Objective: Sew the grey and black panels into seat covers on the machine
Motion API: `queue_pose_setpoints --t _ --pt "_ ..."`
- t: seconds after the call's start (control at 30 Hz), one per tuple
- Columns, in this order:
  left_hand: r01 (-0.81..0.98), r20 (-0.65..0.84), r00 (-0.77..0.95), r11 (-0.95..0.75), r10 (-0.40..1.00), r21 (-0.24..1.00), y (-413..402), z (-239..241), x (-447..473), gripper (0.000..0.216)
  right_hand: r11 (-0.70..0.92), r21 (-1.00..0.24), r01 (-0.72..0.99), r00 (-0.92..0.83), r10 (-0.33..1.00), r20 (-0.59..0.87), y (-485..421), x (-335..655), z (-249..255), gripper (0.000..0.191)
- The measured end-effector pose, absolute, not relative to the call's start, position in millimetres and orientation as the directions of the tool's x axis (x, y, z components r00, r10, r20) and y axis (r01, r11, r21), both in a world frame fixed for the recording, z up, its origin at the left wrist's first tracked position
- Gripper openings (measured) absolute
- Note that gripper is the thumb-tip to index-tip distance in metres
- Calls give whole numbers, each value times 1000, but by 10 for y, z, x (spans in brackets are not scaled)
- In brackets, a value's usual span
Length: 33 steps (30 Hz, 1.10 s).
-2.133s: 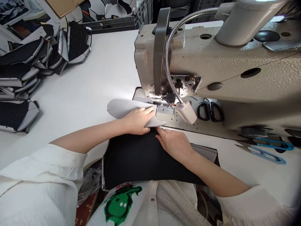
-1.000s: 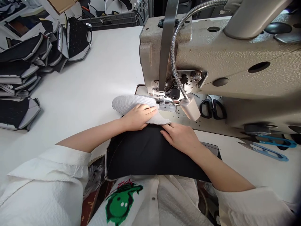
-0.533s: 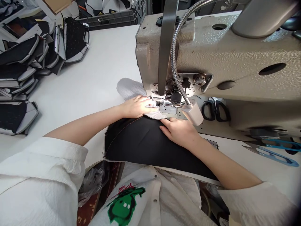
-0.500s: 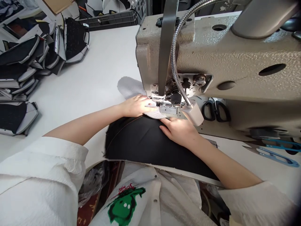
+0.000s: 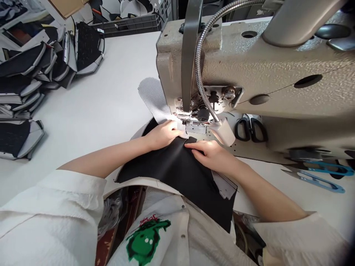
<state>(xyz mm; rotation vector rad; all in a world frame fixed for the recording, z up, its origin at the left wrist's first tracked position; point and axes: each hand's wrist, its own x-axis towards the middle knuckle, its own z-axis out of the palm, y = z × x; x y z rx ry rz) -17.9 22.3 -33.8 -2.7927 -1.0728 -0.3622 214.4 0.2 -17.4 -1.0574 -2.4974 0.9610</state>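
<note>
A beige industrial sewing machine (image 5: 249, 74) fills the upper right of the head view. A grey mesh piece (image 5: 152, 98) runs back past its presser foot (image 5: 191, 125), joined to a black fabric panel (image 5: 180, 170) that drapes over the table edge toward me. My left hand (image 5: 162, 133) presses fingers down on the seam just left of the foot, its fingers curled on the fabric. My right hand (image 5: 212, 152) lies on the black panel just in front of the foot, fingertips pinching its edge.
Stacks of black and grey sewn pieces (image 5: 30, 74) sit at the far left of the white table (image 5: 91, 111). Black scissors (image 5: 251, 129) lie on the machine bed, blue thread snips (image 5: 318, 177) at the right. A gooseneck lamp (image 5: 222, 131) hangs by the needle.
The mesh piece has fed backward past the foot and swung to point away from me. The black panel has turned and slid left. Both hands followed it toward the foot.
</note>
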Motion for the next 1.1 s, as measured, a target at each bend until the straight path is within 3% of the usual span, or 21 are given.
queue_pose_setpoints --t 0.2,0.33,0.5,0.67,0.8,0.9,1.1 --pt "622 357 748 -778 559 -84 452 -382 -262 26 486 -686 542 -669 743 -2 40 2092 -169 37" --pt "637 376 738 -762 560 -114 407 -338 -207 24 583 -683 440 -748 659 81 81 2210 -241 50" --pt "657 437 692 -752 575 -52 303 -388 -139 25 807 -322 496 -721 589 365 65 2189 -355 43" --pt "658 480 622 -745 619 108 373 -477 -150 26 865 -66 497 -793 483 370 -17 2004 -383 34" --pt "585 543 631 -800 555 138 494 -493 -212 25 840 0 543 -759 491 427 -31 1971 -396 34" --pt "531 511 679 -833 528 155 591 -487 -288 25 848 0 529 -754 470 459 -2 1981 -416 35" --pt "477 474 724 -860 501 181 693 -483 -355 26 827 -8 562 -776 531 339 -16 1913 -413 39"
